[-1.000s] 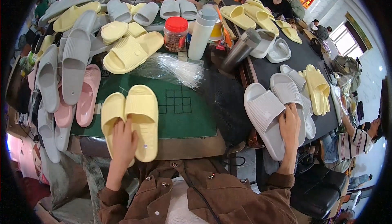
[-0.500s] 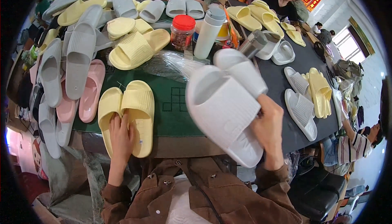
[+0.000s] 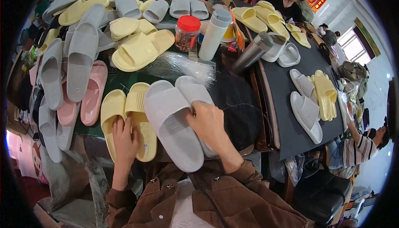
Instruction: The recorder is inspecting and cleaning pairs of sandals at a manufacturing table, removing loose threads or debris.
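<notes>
A pair of yellow slide slippers [image 3: 111, 107] lies on the near edge of the green-topped table, heels toward me. My left hand [image 3: 124, 134] reaches between the two, its fingers tucked into the foot openings and gripping the adjoining sides. Beside them, to the right, is a pair of light grey slide slippers [image 3: 166, 107], toes pointing away and footbeds up. My right hand [image 3: 210, 122] grips this pair where the two meet, with its fingertips hidden under the strap. The left grey slipper overlaps the edge of the right yellow one.
Grey slides [image 3: 83, 45], pink slides [image 3: 94, 92] and yellow slides [image 3: 143, 51] crowd the left and back. Behind the grey pair stand a red-lidded jar [image 3: 187, 34], a white bottle [image 3: 214, 36] and a steel tumbler [image 3: 253, 52]. More slides rest on a dark table [image 3: 276, 103]. Other people sit beyond.
My right hand has brought the grey slippers left and turned them, from tilted in the air to toes-away beside the yellow pair. My left hand stays in the yellow slippers.
</notes>
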Motion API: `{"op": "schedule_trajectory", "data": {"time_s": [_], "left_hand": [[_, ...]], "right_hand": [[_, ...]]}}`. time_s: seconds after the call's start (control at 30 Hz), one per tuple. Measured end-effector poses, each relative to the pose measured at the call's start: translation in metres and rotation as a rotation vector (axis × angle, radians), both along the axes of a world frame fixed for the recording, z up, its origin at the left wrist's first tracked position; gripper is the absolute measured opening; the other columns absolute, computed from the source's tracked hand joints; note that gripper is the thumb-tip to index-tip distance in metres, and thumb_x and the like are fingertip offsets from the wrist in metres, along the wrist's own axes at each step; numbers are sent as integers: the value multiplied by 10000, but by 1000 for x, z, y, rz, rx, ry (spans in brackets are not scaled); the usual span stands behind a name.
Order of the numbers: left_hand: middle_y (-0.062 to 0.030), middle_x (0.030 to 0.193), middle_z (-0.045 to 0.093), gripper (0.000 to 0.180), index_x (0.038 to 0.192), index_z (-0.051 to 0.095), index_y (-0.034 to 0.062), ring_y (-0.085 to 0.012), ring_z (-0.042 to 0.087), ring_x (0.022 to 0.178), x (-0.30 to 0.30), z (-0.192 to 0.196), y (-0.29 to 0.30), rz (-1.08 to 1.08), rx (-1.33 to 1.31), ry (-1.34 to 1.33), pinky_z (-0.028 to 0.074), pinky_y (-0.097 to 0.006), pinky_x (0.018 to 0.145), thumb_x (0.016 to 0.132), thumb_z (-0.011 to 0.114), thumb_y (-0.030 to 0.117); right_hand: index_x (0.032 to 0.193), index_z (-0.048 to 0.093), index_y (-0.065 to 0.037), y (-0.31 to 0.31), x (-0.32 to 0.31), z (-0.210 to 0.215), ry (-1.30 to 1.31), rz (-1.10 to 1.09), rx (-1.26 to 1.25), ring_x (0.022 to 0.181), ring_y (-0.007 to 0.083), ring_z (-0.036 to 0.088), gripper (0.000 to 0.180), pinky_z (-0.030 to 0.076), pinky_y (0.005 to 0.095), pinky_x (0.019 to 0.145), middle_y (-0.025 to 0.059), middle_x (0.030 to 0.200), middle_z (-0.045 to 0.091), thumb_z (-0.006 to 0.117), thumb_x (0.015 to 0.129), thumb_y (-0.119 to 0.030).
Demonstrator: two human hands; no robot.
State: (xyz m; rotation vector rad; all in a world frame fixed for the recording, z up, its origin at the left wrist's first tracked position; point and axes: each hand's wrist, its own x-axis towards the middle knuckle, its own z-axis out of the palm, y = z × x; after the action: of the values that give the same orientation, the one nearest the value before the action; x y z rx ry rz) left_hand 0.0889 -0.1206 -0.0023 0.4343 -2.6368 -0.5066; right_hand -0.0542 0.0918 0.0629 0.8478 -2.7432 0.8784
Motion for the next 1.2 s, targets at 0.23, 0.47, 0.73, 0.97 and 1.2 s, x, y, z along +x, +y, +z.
{"op": "schedule_trajectory", "data": {"time_s": [0.23,0.47,0.73,0.97,1.2], "left_hand": [[-266,1283,439,412,1262,491,-17,-451,380,1206,-1,-3,-1,5,-4,-8,304,-493,1027,866,539,88],[-252,1247,455,403,1235,503,-22,-442,398,1173,-3,0,-1,5,-26,1,319,-491,1011,850,554,85],[-241,1216,468,420,1247,508,-8,-436,406,1153,-2,-1,0,-14,-14,28,324,-490,1005,842,559,89],[-247,1225,468,431,1261,503,-8,-441,396,1186,0,1,-2,-7,-6,-8,318,-482,1025,846,560,93],[-174,1136,542,415,1222,544,3,-351,491,1118,2,27,9,35,-326,-34,381,-446,961,821,599,96]], "right_hand": [[739,607,-17,8,2,-3,-56,168,-27,681,348,616,220,473,425,575,141,713,627,630,831,-216],[1078,588,-78,30,-21,19,93,162,-70,723,325,631,316,513,400,622,92,1100,562,691,787,-143],[1203,515,-62,32,-40,-13,134,209,159,714,340,633,490,520,425,597,143,1021,506,697,757,-150],[1151,531,-51,35,-31,-15,134,233,216,701,328,632,497,519,418,582,151,956,507,720,711,-186],[1208,526,-82,36,-15,-9,-17,183,150,728,355,622,529,506,427,613,149,985,518,723,743,-242]]}}
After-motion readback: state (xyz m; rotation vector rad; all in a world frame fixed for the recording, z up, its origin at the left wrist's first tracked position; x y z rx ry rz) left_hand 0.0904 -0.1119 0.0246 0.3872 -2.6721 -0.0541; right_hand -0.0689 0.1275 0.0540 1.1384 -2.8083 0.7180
